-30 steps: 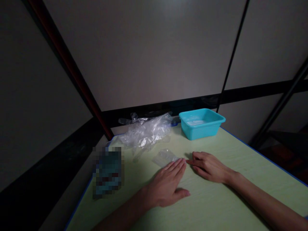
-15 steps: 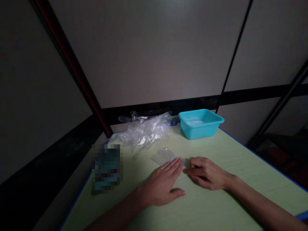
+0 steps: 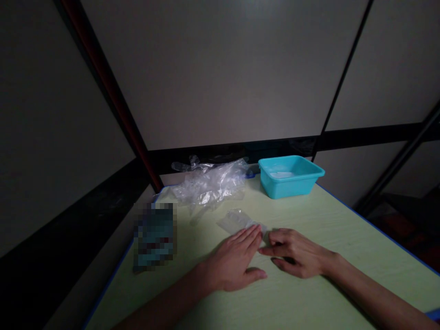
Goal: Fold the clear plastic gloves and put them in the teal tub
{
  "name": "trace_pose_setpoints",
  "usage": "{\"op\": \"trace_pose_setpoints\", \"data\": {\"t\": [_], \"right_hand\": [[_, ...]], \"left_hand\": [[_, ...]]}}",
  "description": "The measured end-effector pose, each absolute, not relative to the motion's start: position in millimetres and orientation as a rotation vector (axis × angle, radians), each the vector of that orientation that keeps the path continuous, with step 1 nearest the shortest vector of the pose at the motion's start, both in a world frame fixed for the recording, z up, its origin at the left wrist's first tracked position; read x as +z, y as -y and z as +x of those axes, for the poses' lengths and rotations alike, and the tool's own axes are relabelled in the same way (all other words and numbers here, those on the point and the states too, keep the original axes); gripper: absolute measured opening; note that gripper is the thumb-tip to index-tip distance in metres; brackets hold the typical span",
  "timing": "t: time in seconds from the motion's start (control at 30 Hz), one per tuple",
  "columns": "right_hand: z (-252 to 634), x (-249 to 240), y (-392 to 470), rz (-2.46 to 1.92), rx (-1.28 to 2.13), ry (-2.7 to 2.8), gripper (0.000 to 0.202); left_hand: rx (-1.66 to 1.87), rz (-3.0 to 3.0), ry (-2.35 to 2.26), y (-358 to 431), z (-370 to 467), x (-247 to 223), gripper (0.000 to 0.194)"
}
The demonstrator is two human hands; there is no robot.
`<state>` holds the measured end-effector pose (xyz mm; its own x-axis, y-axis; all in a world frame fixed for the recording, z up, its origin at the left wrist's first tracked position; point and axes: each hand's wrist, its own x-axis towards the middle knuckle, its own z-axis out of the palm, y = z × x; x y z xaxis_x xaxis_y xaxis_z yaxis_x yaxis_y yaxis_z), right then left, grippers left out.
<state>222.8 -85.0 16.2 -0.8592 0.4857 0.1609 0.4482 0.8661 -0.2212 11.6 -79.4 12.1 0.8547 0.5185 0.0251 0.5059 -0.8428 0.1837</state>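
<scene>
My left hand [image 3: 237,261] lies flat, its fingers stretched out and thumb apart. Its fingertips rest on the near edge of a folded clear plastic disposable glove [image 3: 233,221], covering part of it. Just to the right, my right hand [image 3: 292,252] is low over the table with the index finger pointing at the left fingertips. Its other fingers are partly bent and the thumb is apart; nothing shows between them. Beyond the folded piece lies a crumpled heap of clear plastic gloves [image 3: 215,183], with finger shapes sticking out.
A turquoise plastic basin [image 3: 288,187] stands at the back right, with something pale inside. On the left side of the light green table [image 3: 343,233] is a blurred-out dark teal item [image 3: 156,236]. Wall panels [image 3: 223,73] rise close behind the table.
My right hand has shifted slightly left and nearer to me, its index finger closer to my left hand. The left hand stays flat in place. The view has turned slightly.
</scene>
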Motion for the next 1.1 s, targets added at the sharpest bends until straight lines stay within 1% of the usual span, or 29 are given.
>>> {"op": "trace_pose_setpoints", "data": {"t": [0.13,0.3,0.47,0.77,0.93,1.0,1.1], "right_hand": [[226.7,14.3,83.8,-0.705,0.270,2.757,0.029],[235.9,11.2,76.9,-1.014,0.107,2.576,0.030],[236.4,11.9,73.6,-1.144,0.056,2.655,0.028],[234.9,10.5,73.9,-1.117,0.069,2.627,0.030],[237.3,10.6,75.3,-1.069,0.022,2.631,0.032],[237.7,10.4,76.7,-0.974,0.031,2.641,0.032],[235.2,11.4,79.7,-0.813,0.118,2.695,0.030]], "left_hand": [[0.110,2.856,-0.800,79.5,12.3,12.9,0.072],[0.087,2.852,-0.800,79.2,11.0,11.5,0.075],[0.101,2.846,-0.782,78.9,10.3,12.4,0.070],[0.089,2.808,-0.769,79.6,10.4,17.2,0.065],[0.127,2.799,-0.816,79.7,8.6,15.1,0.084],[0.139,2.804,-0.823,79.4,8.6,13.7,0.085],[0.123,2.819,-0.808,78.9,9.2,11.8,0.082]]}}
